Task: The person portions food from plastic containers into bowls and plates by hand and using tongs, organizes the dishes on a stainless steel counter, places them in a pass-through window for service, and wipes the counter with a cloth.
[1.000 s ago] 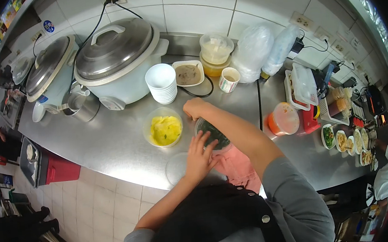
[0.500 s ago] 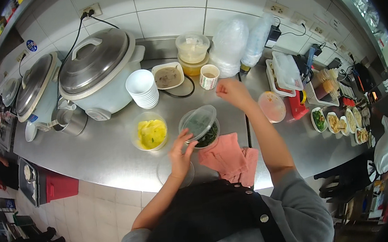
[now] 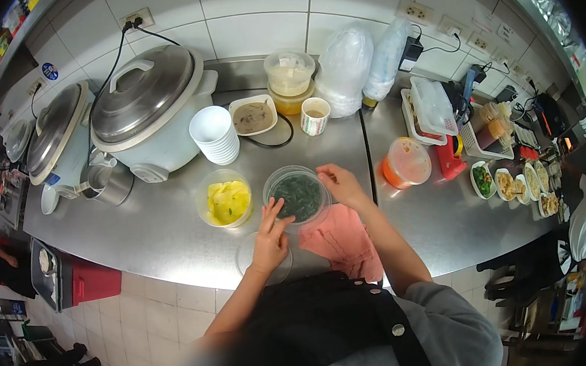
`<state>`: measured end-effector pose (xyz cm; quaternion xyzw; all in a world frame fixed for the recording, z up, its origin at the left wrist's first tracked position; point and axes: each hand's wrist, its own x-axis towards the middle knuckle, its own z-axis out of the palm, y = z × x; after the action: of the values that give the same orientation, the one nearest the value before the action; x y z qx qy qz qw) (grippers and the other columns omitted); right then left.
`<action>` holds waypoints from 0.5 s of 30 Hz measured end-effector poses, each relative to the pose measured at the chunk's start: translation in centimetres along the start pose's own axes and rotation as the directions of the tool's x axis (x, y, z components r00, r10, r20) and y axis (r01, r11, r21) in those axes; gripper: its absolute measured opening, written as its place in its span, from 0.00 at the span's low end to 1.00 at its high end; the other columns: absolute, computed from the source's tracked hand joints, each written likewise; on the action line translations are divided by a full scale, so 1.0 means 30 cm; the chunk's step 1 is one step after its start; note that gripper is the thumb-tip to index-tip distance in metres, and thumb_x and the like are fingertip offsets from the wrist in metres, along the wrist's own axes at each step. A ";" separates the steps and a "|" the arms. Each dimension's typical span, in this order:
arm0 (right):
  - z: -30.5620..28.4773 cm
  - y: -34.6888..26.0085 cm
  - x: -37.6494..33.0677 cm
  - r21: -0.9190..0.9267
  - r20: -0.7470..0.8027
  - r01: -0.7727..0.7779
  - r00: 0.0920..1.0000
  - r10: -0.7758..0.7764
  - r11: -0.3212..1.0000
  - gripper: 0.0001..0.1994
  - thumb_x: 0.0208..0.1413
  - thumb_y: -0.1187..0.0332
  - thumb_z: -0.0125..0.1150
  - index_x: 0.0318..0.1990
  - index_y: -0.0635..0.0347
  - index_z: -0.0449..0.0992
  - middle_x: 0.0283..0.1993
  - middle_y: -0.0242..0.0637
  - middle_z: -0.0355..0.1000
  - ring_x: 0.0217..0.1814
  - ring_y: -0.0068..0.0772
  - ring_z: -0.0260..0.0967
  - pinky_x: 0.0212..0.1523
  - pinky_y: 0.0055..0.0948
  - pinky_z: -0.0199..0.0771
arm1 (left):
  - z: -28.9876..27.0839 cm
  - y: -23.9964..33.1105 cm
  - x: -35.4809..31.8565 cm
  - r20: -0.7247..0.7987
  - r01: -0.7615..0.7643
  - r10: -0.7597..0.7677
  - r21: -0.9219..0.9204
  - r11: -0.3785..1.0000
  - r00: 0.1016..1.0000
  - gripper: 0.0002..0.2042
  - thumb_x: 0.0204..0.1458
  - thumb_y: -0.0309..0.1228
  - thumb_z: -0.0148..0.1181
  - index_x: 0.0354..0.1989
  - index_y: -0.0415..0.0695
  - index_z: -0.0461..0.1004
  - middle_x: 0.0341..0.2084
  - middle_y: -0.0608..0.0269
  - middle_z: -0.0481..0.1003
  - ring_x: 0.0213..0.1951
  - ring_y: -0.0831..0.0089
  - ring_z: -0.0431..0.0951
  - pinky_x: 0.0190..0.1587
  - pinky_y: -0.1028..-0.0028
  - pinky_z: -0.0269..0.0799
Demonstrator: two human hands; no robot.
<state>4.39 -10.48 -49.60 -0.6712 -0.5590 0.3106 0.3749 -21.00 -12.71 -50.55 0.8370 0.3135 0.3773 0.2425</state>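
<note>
A clear round container of dark green vegetables [image 3: 299,195] sits on the steel counter [image 3: 157,238] in front of me. My left hand [image 3: 270,233] rests at its near left rim with fingers spread, partly over an empty clear round tub [image 3: 250,263]. My right hand [image 3: 339,183] curls over the container's right rim. To its left stands a clear bowl of yellow food [image 3: 225,201]. A pink cloth [image 3: 341,240] lies under my right forearm.
Behind stand a stack of white cups [image 3: 214,134], a white rice cooker [image 3: 148,105], a second cooker [image 3: 55,135], a sauce tray [image 3: 253,116], a paper cup [image 3: 315,116] and stacked tubs [image 3: 290,79]. An orange-filled tub [image 3: 407,161] and food dishes [image 3: 512,183] are at right.
My right hand has come back from a reach toward the back right and now sits on the greens container's rim. My left hand stays at the container's near left edge.
</note>
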 end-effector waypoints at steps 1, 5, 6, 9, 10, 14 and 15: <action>0.029 -0.004 -0.004 0.017 -0.063 0.014 0.998 -0.013 1.000 0.14 0.60 0.63 0.55 0.49 0.62 0.74 0.41 0.45 0.76 0.41 0.37 0.75 0.44 0.32 0.73 | 0.001 0.003 0.005 -0.029 0.029 -0.031 -0.045 0.999 0.999 0.14 0.50 0.15 0.49 0.42 0.41 0.75 0.62 0.48 0.61 0.67 0.49 0.55 0.67 0.53 0.51; 0.107 -0.011 0.012 -0.002 -0.210 0.074 0.975 -0.073 0.997 0.13 0.61 0.62 0.54 0.48 0.59 0.75 0.40 0.43 0.76 0.40 0.40 0.74 0.42 0.34 0.73 | 0.038 0.012 0.076 -0.173 0.187 -0.206 -0.124 0.975 0.963 0.18 0.54 0.18 0.45 0.53 0.40 0.70 0.64 0.42 0.56 0.67 0.46 0.53 0.65 0.58 0.54; 0.122 -0.015 0.022 -0.040 -0.237 0.087 0.967 -0.095 0.995 0.12 0.60 0.62 0.54 0.46 0.57 0.76 0.40 0.42 0.76 0.40 0.42 0.74 0.41 0.35 0.73 | 0.052 -0.008 0.091 -0.173 0.189 -0.209 -0.124 0.974 0.963 0.18 0.54 0.18 0.45 0.53 0.40 0.70 0.64 0.42 0.56 0.67 0.46 0.53 0.65 0.58 0.54; 0.153 -0.037 0.053 -0.150 -0.288 0.103 0.947 -0.143 0.983 0.10 0.60 0.62 0.53 0.43 0.54 0.77 0.39 0.41 0.75 0.41 0.45 0.73 0.40 0.38 0.72 | 0.093 -0.072 0.129 -0.220 0.275 -0.296 -0.120 0.954 0.930 0.20 0.56 0.19 0.44 0.59 0.40 0.64 0.64 0.41 0.56 0.64 0.45 0.57 0.62 0.60 0.57; 0.159 -0.040 0.061 -0.217 -0.309 0.100 0.937 -0.165 0.971 0.09 0.60 0.62 0.53 0.42 0.52 0.77 0.38 0.40 0.75 0.41 0.47 0.72 0.39 0.40 0.72 | 0.098 -0.085 0.140 -0.214 0.295 -0.313 -0.112 0.949 0.926 0.21 0.56 0.19 0.43 0.60 0.39 0.63 0.63 0.40 0.56 0.62 0.45 0.59 0.62 0.60 0.58; 0.171 -0.060 0.074 -0.250 -0.322 0.058 0.937 -0.139 0.967 0.09 0.59 0.61 0.53 0.39 0.51 0.77 0.37 0.39 0.74 0.41 0.47 0.71 0.38 0.41 0.71 | 0.120 -0.122 0.155 -0.207 0.321 -0.327 -0.060 0.945 0.922 0.22 0.57 0.19 0.42 0.62 0.38 0.60 0.59 0.40 0.59 0.58 0.46 0.63 0.60 0.60 0.60; 0.174 -0.067 0.066 -0.283 -0.321 0.056 0.935 -0.150 0.957 0.08 0.59 0.61 0.53 0.38 0.51 0.77 0.35 0.38 0.73 0.40 0.46 0.71 0.37 0.41 0.72 | 0.122 -0.126 0.154 -0.203 0.321 -0.326 -0.060 0.945 0.923 0.22 0.57 0.19 0.42 0.62 0.38 0.60 0.59 0.40 0.59 0.58 0.46 0.63 0.60 0.60 0.60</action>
<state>-0.65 -7.54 -50.63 -0.7289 -0.5576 0.0912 0.3866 -17.03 -7.45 -52.94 0.7261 0.4663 0.4223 0.2775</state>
